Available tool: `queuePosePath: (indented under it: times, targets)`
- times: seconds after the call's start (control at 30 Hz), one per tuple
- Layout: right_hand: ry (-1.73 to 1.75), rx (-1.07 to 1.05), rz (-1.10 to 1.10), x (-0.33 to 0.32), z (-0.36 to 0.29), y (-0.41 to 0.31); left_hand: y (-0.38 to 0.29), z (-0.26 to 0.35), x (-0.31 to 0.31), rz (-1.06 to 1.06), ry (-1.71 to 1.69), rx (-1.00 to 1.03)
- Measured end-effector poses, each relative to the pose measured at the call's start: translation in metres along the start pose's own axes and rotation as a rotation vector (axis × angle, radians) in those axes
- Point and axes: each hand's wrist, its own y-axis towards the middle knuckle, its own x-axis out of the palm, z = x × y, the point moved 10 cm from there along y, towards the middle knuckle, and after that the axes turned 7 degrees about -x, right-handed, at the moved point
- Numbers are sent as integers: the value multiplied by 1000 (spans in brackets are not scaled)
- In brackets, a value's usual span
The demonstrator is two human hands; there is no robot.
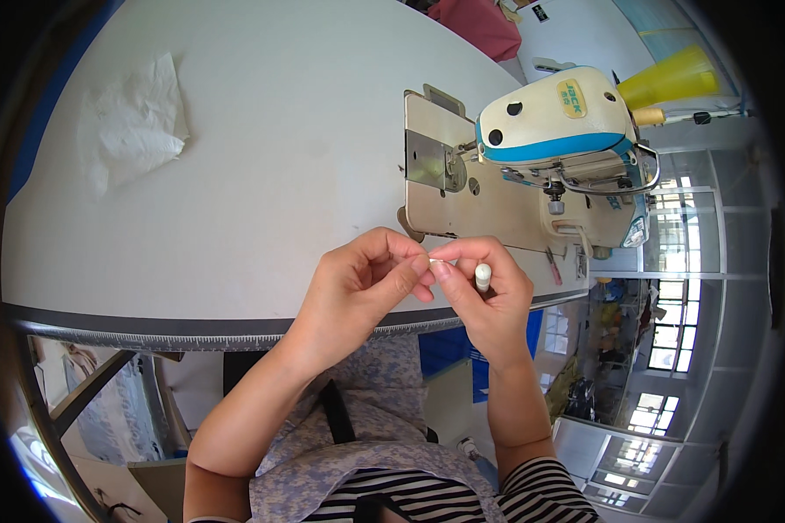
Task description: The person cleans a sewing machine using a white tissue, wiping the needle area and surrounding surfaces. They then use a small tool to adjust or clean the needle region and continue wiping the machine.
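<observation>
My left hand and my right hand meet above the front edge of the sewing table. Between the thumbs and index fingers of both hands is a small white piece, mostly covered by the fingertips, so its kind cannot be told. A white rounded stick, perhaps a marker or pen, is tucked in my right hand, its end poking up behind the thumb. Just beyond the hands stands a Jack industrial sewing machine, with its metal needle plate to the left of its head.
A crumpled, thin white sheet lies on the table's far left. Small snips with a pink handle rest right of my hands. A measuring tape runs along the front edge. Behind the machine are a yellow thread cone and red cloth.
</observation>
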Motion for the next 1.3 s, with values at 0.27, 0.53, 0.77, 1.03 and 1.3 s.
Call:
queuePosePath:
  times: [0.27, 0.53, 0.77, 1.03, 1.3]
  targets:
    - [66, -42, 6, -3, 2, -2, 1, 1, 0, 17, 40, 5]
    - [161, -34, 42, -2, 10, -4, 2, 0, 3, 14, 115, 4]
    - [-49, -178, 209, -42, 13, -10, 2, -2, 2, 39, 164, 4]
    - [-839, -285, 286, -96, 55, -24, 3, 1, -1, 110, 223, 43]
    - [-825, -262, 247, -76, 50, -32, 3, -1, 4, 134, 347, 49]
